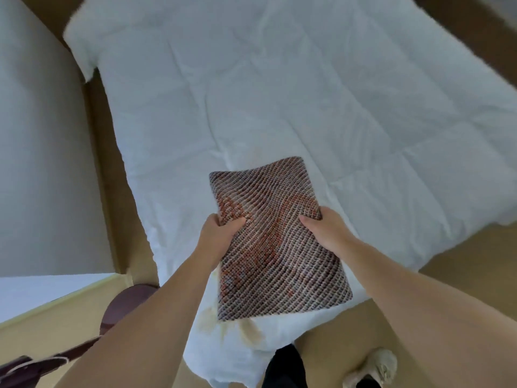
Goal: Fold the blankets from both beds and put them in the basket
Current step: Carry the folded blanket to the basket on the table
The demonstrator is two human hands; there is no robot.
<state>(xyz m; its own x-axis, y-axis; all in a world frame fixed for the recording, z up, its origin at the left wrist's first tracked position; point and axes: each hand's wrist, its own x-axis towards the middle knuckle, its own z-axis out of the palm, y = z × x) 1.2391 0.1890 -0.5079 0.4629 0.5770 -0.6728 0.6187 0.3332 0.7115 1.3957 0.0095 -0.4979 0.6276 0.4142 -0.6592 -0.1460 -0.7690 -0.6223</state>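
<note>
A folded blanket [272, 239], woven in brown, red and cream, is held over the near corner of a white bed [279, 93]. My left hand [218, 233] grips its left edge, thumb on top. On the right edge, my right hand [326, 229] grips the same way. The blanket is a thick rectangle, tilted slightly, with its far end over the white bedding. No basket is in view.
A second bed with a white sheet [30, 292] and pale headboard [39, 149] stands at the left. A dark brown bag with a strap [120, 312] lies on the tan floor [461, 256] between the beds. My shoe [375, 368] is at the bottom right.
</note>
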